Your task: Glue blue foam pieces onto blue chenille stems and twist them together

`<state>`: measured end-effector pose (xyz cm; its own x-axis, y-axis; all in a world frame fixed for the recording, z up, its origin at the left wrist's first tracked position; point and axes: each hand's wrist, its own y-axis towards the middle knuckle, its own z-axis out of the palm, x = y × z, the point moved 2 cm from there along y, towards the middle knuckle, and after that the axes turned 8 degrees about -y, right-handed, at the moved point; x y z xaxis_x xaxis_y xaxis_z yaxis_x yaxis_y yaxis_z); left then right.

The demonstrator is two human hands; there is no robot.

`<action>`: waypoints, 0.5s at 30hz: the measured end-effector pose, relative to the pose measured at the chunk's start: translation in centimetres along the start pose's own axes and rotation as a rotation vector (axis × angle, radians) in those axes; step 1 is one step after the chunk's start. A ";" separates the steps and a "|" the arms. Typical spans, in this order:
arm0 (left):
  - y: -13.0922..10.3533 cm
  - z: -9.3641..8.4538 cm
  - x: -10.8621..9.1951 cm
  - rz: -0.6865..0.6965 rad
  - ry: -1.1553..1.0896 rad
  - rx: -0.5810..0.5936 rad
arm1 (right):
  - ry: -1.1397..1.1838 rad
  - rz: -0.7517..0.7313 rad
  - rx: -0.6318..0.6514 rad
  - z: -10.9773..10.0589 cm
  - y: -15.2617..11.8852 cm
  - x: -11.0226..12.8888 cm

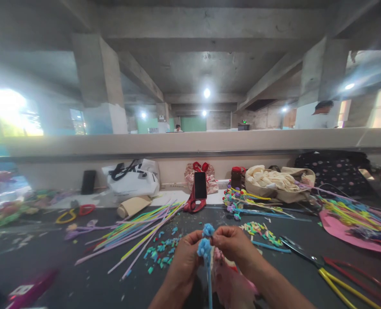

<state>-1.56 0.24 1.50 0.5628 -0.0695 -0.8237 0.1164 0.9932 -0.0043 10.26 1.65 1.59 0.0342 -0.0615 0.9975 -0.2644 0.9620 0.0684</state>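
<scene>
In front of me a blue pipe-cleaner flower stem (205,248) stands upright between my hands, with two fuzzy blue clusters near its top and a straight stalk running down. My left hand (187,253) is closed on it from the left, fingertips at the clusters. From the right, my right hand (234,242) pinches it beside the upper cluster. The fingertips partly hide the grip points. Below the right hand lies something pink (229,283), partly covered by the forearm. Small cut blue and green pieces (161,251) are scattered left of my hands.
Long coloured pipe cleaners (145,234) lie to the left. Large scissors (319,259) with red and yellow handles lie at right. A bunch of small flowers (234,199), a phone (200,185), a white bag (132,178) and a cloth bag (274,182) line the back.
</scene>
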 end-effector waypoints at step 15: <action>0.8 -1.1 0.2 -0.002 -0.018 -0.025 | -0.061 -0.096 -0.073 0.9 -0.1 -0.4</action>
<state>-2.22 1.15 0.72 0.5772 -0.0728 -0.8134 0.0972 0.9951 -0.0200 9.43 1.40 1.16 -0.0029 -0.1676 0.9859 -0.1919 0.9676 0.1639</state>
